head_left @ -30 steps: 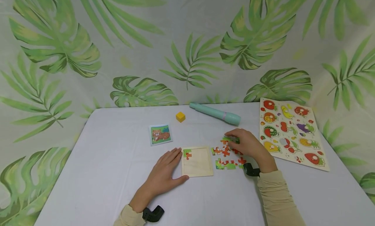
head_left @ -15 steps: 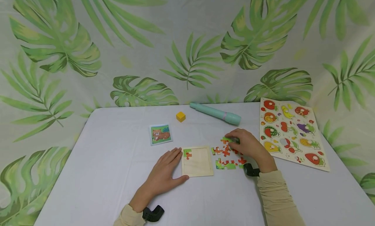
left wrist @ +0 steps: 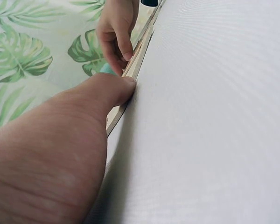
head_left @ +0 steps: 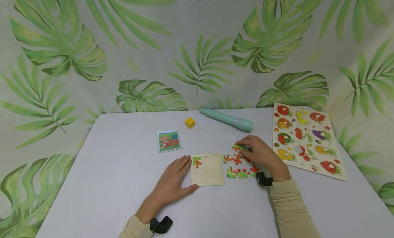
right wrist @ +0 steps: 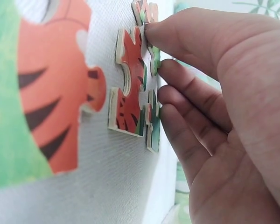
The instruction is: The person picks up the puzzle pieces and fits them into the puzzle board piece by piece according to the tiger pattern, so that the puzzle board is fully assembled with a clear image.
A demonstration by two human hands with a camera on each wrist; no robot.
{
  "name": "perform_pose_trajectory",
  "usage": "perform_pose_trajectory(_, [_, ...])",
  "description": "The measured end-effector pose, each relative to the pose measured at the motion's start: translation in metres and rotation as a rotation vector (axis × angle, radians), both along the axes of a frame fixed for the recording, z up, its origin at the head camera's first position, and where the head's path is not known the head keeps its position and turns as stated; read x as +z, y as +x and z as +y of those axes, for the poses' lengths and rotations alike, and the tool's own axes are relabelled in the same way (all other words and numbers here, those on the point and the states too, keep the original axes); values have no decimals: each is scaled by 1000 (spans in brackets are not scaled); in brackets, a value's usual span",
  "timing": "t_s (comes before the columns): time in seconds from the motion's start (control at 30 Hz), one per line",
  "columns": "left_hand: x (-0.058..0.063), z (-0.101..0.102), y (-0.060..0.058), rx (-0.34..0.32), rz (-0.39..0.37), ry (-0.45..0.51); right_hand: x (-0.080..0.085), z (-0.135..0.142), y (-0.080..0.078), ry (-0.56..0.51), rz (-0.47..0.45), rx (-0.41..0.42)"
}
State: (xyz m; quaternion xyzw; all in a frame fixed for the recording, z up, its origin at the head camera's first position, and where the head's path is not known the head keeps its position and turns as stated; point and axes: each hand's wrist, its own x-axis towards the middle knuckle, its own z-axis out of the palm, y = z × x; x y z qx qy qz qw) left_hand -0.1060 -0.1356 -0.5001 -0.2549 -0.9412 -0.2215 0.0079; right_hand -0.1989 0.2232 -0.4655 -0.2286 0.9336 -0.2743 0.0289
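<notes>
My left hand (head_left: pixel 173 179) lies with straight fingers along the left side of a wooden puzzle tray (head_left: pixel 207 184), thumb at its lower left corner. In the left wrist view, the thumb rests on the tray's edge (left wrist: pixel 139 63). One green and orange piece (head_left: pixel 197 162) sits in the tray's upper left corner. My right hand (head_left: pixel 260 152) is over the loose jigsaw pieces (head_left: pixel 237 159) right of the tray. Its thumb and fingertips are at either side of a green-edged puzzle piece (right wrist: pixel 155 60). Tiger-striped pieces (right wrist: pixel 130 88) lie beside the fingers, and the hand hides some.
A tiger picture card (head_left: pixel 169 141) lies behind the tray, left of a yellow block (head_left: pixel 189 123). Toward the back lies a mint-green tube (head_left: pixel 227 120). A fruit puzzle board (head_left: pixel 303 140) stretches along the right side, close to my right forearm. Leaf-patterned cloth (head_left: pixel 197 60) hangs behind the table.
</notes>
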Motion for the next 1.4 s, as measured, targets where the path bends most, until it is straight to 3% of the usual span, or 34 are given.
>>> perform_pose_trajectory(1.4, [-1, 0, 0, 1, -23, 2, 3, -1, 3, -2, 15, -1])
